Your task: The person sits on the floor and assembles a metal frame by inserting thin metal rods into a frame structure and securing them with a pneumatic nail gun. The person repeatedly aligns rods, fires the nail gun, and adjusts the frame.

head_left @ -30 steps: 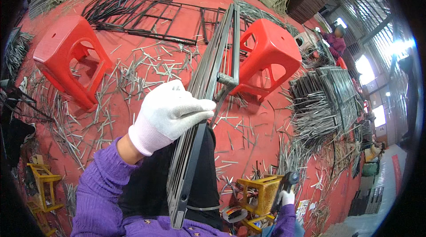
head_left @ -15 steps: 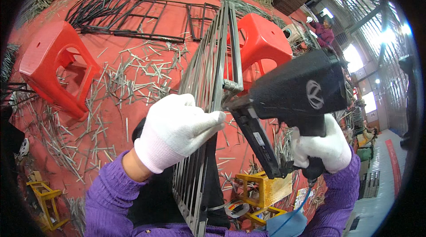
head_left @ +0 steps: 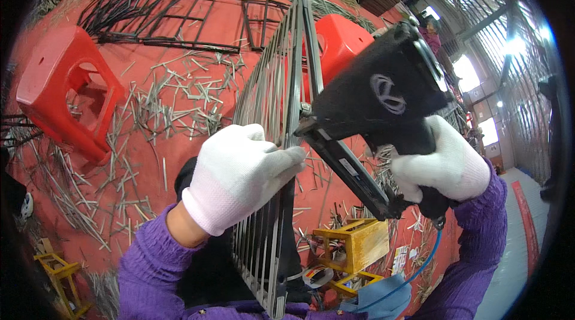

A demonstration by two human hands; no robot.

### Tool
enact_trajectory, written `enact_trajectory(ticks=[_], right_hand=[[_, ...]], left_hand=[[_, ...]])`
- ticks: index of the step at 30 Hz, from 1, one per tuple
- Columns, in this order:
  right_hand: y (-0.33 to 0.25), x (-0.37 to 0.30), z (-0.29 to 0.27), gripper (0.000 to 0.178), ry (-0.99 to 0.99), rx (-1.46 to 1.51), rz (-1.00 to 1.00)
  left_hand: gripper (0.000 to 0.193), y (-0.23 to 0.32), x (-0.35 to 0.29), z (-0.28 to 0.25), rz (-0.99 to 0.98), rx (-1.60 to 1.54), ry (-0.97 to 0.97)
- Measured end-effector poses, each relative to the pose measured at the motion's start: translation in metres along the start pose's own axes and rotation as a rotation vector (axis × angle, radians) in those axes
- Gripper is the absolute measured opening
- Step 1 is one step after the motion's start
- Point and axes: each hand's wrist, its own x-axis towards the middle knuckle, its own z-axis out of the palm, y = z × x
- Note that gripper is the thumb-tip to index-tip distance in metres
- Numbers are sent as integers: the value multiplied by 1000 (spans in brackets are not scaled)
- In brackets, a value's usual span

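Note:
A dark frame crossed by thin grey strips (head_left: 257,95) stands on edge before me, running from my lap toward the far side. My left hand (head_left: 242,173), in a white knit glove, pinches its right edge about midway along; the fingertips hide whatever lies right under them. In my gloved right hand (head_left: 443,161) is a black pneumatic staple gun (head_left: 383,83), gripped by its handle. The gun's nose meets or nearly meets the frame's edge just above my left fingertips; contact is hard to make out. A blue air hose (head_left: 428,254) hangs from the handle.
Red plastic stools stand at left (head_left: 66,86) and behind the gun (head_left: 341,41). Black metal frames (head_left: 162,11) lie at the back. Cut strips (head_left: 173,98) litter the red floor. A yellow wooden stool (head_left: 359,245) is at lower right. A person (head_left: 430,35) is partly hidden beyond the gun.
The gun has swung slightly left and tilted, its body now covering more of the far red stool. My right hand has risen a little. My left hand keeps its pinch on the frame.

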Motion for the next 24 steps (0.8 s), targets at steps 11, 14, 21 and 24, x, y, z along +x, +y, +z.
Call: enact_trajectory(ticks=[11,14,21,24], right_hand=[[335,2,43,9,182,704,346],[478,4,94,20,529,176,664],[626,-26,201,76,823,-331,1033],[614,-19,225,60,1173,-567,853]], left_hand=[[87,6,-23,-6,-592,-581,-141],[77,18,-32,-6,-657,-608,-68],[64,27,-30,-1,-772,-543,-73],[63,29,-27,5,-721,-382,-44]])
